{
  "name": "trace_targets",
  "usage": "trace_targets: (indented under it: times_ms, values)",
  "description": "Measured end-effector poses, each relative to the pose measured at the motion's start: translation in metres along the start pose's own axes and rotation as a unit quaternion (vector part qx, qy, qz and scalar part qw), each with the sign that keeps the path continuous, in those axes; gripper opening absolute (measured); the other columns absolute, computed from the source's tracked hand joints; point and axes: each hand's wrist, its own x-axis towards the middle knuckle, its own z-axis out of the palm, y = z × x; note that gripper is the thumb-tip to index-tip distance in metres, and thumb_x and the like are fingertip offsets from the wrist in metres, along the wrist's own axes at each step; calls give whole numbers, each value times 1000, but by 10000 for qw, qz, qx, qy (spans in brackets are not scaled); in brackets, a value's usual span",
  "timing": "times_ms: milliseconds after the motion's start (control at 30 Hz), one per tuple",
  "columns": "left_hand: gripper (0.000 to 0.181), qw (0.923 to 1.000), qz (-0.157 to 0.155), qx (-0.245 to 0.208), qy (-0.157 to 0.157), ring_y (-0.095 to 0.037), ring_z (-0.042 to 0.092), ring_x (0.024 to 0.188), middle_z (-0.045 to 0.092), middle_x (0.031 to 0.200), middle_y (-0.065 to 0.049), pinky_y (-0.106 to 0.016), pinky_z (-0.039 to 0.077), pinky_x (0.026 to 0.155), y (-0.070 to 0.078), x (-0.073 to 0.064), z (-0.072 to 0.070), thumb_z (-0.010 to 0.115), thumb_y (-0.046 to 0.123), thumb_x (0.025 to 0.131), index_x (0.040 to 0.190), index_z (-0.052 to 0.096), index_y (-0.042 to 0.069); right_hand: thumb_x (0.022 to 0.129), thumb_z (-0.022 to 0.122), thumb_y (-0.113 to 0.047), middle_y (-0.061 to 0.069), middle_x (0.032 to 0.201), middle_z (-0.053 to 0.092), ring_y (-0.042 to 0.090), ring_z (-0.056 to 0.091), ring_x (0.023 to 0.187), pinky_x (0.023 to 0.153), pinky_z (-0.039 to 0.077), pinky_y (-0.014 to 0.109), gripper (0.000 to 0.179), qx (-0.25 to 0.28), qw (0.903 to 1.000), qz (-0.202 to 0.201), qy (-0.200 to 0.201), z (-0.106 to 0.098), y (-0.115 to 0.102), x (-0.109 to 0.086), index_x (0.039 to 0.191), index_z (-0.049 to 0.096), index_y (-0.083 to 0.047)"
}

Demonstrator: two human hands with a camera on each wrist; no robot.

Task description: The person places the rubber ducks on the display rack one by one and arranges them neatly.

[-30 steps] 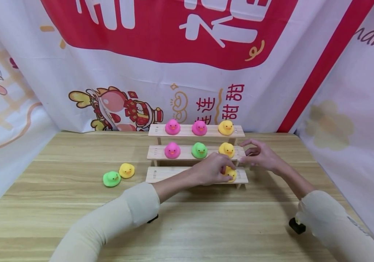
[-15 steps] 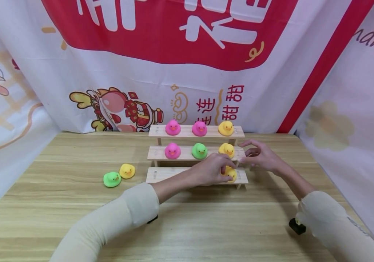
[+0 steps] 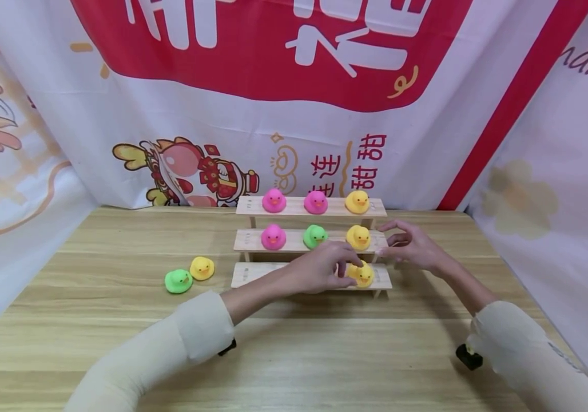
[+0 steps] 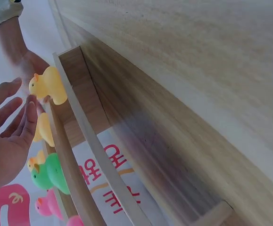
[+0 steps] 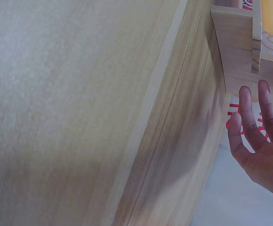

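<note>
At the right end of the lowest tier of a small wooden three-tier rack [image 3: 260,274] sits a yellow rubber duck [image 3: 363,276]. My left hand [image 3: 325,268] is just left of that duck, its thumb and fingers parted with nothing between them; in the left wrist view a narrow gap shows beside the duck [image 4: 51,85]. My right hand [image 3: 411,247] holds the right end of the middle tier, index finger and thumb at its two edges. The other fingers [image 5: 252,122] extend loosely below it. Higher up stand pink ducks [image 3: 273,237], a green duck [image 3: 314,236] and yellow ducks [image 3: 358,202].
A green duck [image 3: 178,281] and a yellow duck [image 3: 202,268] lie on the wooden table [image 3: 294,355], left of the rack. Behind the rack hangs a printed white and red cloth [image 3: 211,97], with more cloth at both sides.
My left hand has let go of the yellow duck on the lowest tier and shifted slightly left. The duck stays in place, and my right hand keeps its position.
</note>
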Motion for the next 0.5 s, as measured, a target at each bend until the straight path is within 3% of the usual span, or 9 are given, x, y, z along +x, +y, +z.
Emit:
trace_targets:
  times_ms: [233, 500]
  values:
    - [24, 9990, 72, -342, -290, -8, 64, 77, 74, 109, -15, -24, 58, 72, -1, -21, -15, 79, 7, 91, 113, 75, -2, 94, 78, -11, 21, 109, 69, 18, 67, 91, 72, 61, 42, 52, 3, 10000, -38, 49, 1, 1, 0, 137, 52, 0]
    - [24, 9976, 150, -495, -459, -5, 64, 78, 75, 103, -14, -25, 59, 70, -10, -51, -35, 84, 11, 88, 108, 76, -1, 94, 78, -11, 19, 106, 69, 17, 66, 89, 71, 61, 40, 52, -26, 10000, -27, 65, 2, 0, -1, 137, 52, 0]
